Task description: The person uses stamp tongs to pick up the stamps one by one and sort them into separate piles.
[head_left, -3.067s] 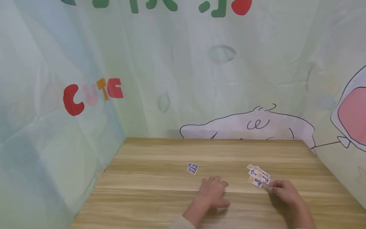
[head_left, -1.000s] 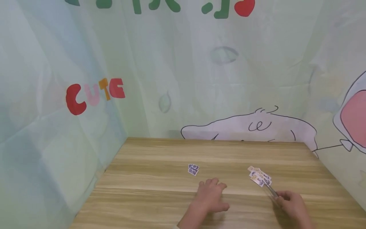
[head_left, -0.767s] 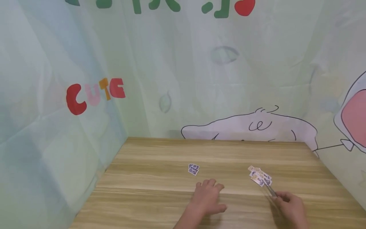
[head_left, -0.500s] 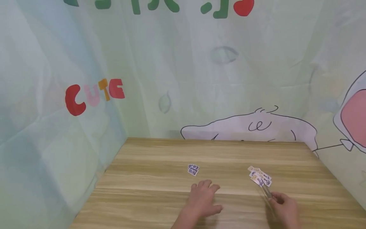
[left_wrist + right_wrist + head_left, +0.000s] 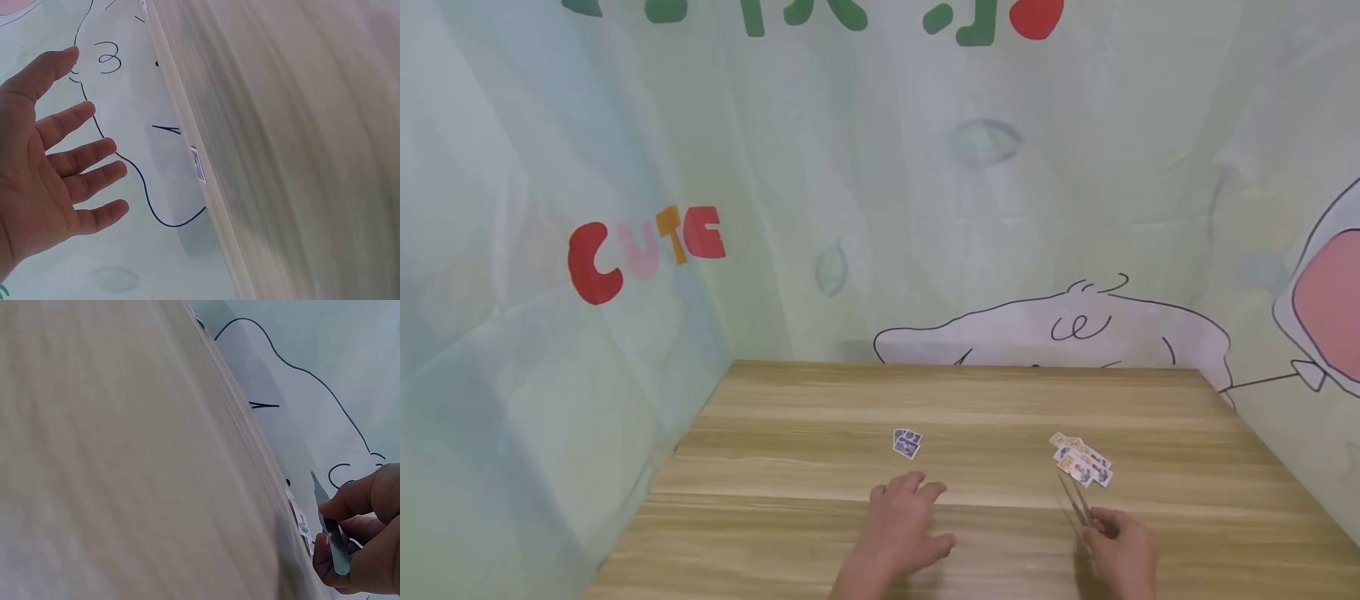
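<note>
My right hand pinches metal tweezers between thumb and fingers. Their tips point up toward a loose, overlapping group of small white-edged stickers with yellow and purple prints. In the right wrist view the tweezers lie across the fingers, and nothing shows between their tips. My left hand is spread over the table, palm down, holding nothing; the left wrist view shows its fingers apart and relaxed. Just beyond it lies a small pile of dark purple stickers.
Both sticker groups lie on a wood-grain table. A pale green printed cloth hangs behind it and along its left side, with coloured letters and a cartoon animal drawing.
The tweezers have drawn back from the right-hand stickers, moving left and toward me with my right hand. My left hand has slid left. Both sticker groups stay where they were.
</note>
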`<state>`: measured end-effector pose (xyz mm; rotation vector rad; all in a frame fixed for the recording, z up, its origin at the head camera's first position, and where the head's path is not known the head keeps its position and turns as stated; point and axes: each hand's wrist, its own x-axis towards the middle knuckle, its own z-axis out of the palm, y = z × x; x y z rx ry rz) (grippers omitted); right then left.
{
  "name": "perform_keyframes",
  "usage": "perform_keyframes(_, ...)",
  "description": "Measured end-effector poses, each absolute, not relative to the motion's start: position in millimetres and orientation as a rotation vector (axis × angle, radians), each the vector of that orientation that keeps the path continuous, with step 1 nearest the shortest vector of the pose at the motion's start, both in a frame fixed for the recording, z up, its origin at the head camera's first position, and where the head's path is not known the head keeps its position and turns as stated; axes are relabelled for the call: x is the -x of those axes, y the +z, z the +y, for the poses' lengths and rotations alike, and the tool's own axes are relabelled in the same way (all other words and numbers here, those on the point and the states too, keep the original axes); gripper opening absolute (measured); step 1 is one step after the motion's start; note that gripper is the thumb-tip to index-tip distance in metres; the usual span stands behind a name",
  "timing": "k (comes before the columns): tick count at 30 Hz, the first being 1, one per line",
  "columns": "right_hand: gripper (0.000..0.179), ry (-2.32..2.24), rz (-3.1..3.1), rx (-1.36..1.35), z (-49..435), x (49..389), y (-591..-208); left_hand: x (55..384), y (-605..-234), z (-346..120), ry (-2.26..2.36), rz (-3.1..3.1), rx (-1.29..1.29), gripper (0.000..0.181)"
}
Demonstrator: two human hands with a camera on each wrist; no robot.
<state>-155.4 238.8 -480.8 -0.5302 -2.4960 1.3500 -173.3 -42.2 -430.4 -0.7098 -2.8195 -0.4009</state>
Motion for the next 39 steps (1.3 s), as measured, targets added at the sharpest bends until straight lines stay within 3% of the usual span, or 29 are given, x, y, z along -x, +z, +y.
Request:
perform_keyframes(10, 0.042, 1.665, -2.409, 0.595, 227, 160, -486, 175, -436, -67, -0.516, -2.798, 0.653, 0.054)
perform_keyframes(17, 0.032, 1.379, -2.526, 0.483, 224, 167, -487, 177, -437, -79, -0.551, -2.802, 0.6, 0.056)
perform_keyframes(29, 0.025, 1.281, -2.657, 0.439, 220, 174, -488, 175, -442, -103, -0.602, -2.827, 0.508, 0.058)
perform_keyframes(39, 0.032, 1.252, -2.662, 0.438, 220, 174, -490, 173, -442, -117, -0.616, -2.804, 0.484, 0.059)
